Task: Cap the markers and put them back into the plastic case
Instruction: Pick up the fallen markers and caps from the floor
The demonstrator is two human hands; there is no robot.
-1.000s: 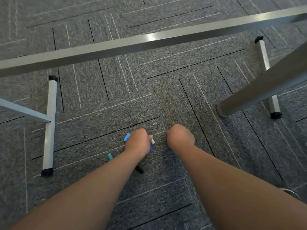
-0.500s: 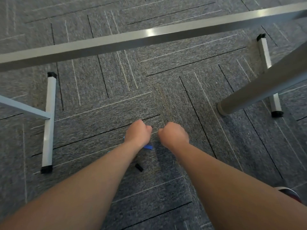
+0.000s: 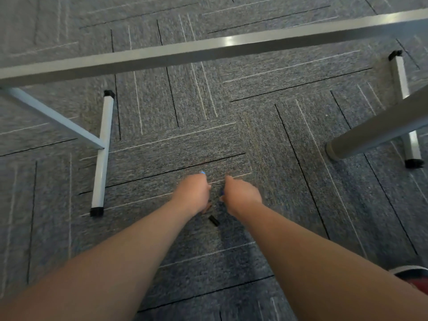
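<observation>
A person reaches down to the carpeted floor (image 3: 162, 117) beneath a metal crossbar (image 3: 208, 48), both arms stretched forward and the hands close together but apart. The left hand (image 3: 193, 193) is curled with its knuckles up, and the light-blue end of a blue marker (image 3: 203, 173) juts out past its far side, so it appears to grip the barrel. The right hand (image 3: 242, 196) is curled too, fingertips turned away from the camera. A dark sliver shows at its thumb side, but whether it pinches anything cannot be told.

A black cap (image 3: 213, 221) lies loose on the carpet just behind the gap between the two wrists, touching neither hand. The plastic case is nowhere in view.

Markers and caps of this kind are likely light, rigid and smooth. A small cap can easily sink into the pile or flick away, so it is best pinched by its sides between thumb and forefinger. The marker is best held mid-barrel — bare tip kept off skin and carpet — so a cap can be pushed on straight.
</observation>
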